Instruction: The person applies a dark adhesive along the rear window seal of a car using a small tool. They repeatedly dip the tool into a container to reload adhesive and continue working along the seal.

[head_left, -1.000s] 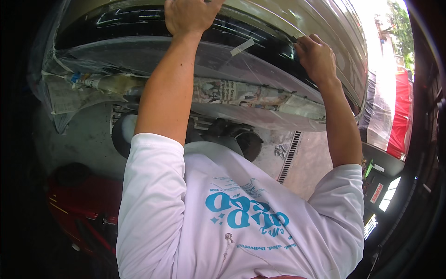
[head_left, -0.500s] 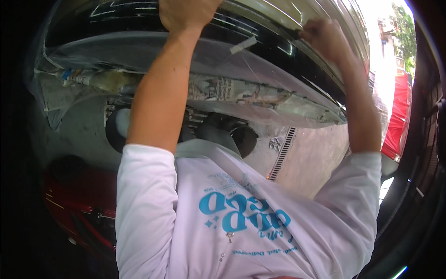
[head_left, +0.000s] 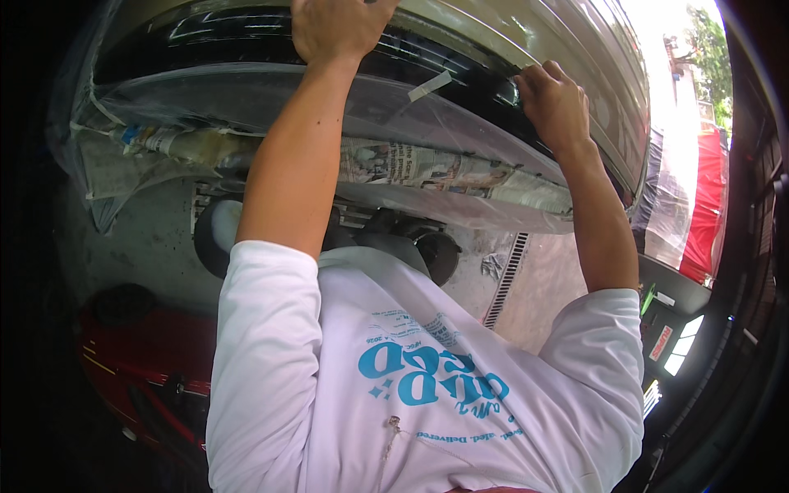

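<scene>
A curved vehicle body panel spans the top of the view, with a gold-beige upper part point(head_left: 567, 37) and a glossy black band point(head_left: 460, 62) under it. My left hand point(head_left: 341, 29) lies against the black band at the top edge, its fingers mostly cut off by the frame. Farther right, my right hand point(head_left: 555, 103) is closed, fingers curled together at the line where black meets beige; what they hold, if anything, is hidden. Between the hands a short strip of pale tape point(head_left: 430, 86) sticks to the band's lower edge and clear plastic sheet point(head_left: 378, 103).
Newspaper point(head_left: 419, 164) covers the part below the plastic. Beneath lie a concrete floor point(head_left: 542, 287) with a drain grate point(head_left: 507, 279) and a dark round container point(head_left: 436, 256). Behind me at left stands a red vehicle point(head_left: 148, 353). Red and white fabric point(head_left: 703, 197) hangs at right.
My right hand has moved left and slightly down along the panel, and its fingers now show clearly instead of blurred. My left hand stays at the band while the view shifts slightly.
</scene>
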Demonstrator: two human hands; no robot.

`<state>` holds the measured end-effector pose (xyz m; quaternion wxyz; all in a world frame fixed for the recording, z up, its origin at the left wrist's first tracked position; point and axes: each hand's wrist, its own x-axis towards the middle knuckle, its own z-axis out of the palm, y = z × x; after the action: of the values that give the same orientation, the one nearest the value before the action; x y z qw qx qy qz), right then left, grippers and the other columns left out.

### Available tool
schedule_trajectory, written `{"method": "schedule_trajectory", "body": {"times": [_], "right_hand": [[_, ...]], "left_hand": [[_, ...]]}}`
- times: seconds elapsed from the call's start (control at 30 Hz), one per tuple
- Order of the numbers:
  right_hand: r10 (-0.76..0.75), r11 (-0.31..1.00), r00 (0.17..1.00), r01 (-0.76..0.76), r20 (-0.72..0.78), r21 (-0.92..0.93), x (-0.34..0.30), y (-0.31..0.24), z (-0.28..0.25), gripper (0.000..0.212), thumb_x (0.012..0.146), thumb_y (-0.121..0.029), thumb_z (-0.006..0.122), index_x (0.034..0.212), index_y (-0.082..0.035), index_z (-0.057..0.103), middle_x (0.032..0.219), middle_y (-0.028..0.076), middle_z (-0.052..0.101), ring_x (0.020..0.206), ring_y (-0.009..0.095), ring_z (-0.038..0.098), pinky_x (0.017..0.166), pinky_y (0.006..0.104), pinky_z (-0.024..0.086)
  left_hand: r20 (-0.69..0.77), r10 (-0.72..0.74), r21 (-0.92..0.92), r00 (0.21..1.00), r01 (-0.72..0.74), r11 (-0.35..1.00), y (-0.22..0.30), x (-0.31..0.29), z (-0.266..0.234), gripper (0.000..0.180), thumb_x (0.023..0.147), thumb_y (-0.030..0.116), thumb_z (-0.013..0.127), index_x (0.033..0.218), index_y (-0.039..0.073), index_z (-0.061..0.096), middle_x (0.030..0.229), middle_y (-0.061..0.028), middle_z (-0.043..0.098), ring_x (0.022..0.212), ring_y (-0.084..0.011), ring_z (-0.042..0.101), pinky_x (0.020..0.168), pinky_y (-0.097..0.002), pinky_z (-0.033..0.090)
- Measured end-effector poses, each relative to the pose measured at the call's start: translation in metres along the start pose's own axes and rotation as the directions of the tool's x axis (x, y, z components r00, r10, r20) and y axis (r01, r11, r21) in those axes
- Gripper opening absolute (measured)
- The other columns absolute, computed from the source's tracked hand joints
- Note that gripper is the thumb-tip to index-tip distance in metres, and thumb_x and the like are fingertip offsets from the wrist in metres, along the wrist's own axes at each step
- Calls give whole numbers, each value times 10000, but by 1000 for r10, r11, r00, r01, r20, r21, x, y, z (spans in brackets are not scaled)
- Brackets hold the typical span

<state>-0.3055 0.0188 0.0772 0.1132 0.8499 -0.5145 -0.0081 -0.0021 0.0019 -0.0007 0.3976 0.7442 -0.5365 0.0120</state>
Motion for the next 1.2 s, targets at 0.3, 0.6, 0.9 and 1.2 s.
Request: {"method": "schedule_trajectory", "body": {"times": [0.3, 0.6, 0.9, 1.2], "right_hand": [[-23, 991, 922, -31, 386, 133, 76, 21, -42, 211, 957, -268, 760, 1040, -79, 806, 1033, 160, 780, 930, 381, 753, 872, 459, 605], [39, 999, 999, -39, -4, 2, -3, -5, 1, 208, 1005, -295, 711, 1028, -91, 748, 1055, 131, 724, 905, 408, 751, 805, 532, 609], [-87, 995, 993, 91, 85, -47, 25, -4, -10, 198, 985, -277, 726, 982, -81, 750, 1007, 132, 729, 861, 414, 748, 799, 530, 605], [-147, 987, 935, 118, 322, 108, 45, 13, -44, 156, 924, -195, 771, 1009, -67, 749, 963, 181, 763, 965, 391, 745, 866, 513, 580]], "left_hand": [[22, -14, 56, 1000, 13, 998, 2, -1, -2, 509, 905, 526, 703, 790, 32, 749, 790, -221, 739, 827, -421, 718, 826, -521, 522], [-6, 14, -18, 1000, -14, 1000, -1, -1, -2, 490, 912, 519, 695, 834, 41, 771, 826, -214, 750, 846, -412, 721, 832, -516, 520], [47, -40, 11, 998, 39, 999, 0, -1, 5, 506, 898, 523, 713, 808, 28, 765, 801, -219, 742, 847, -413, 714, 844, -509, 514], [40, -24, 12, 999, 24, 1000, 4, 0, -9, 489, 924, 507, 688, 846, 32, 775, 839, -215, 757, 870, -405, 726, 859, -502, 514]]}}
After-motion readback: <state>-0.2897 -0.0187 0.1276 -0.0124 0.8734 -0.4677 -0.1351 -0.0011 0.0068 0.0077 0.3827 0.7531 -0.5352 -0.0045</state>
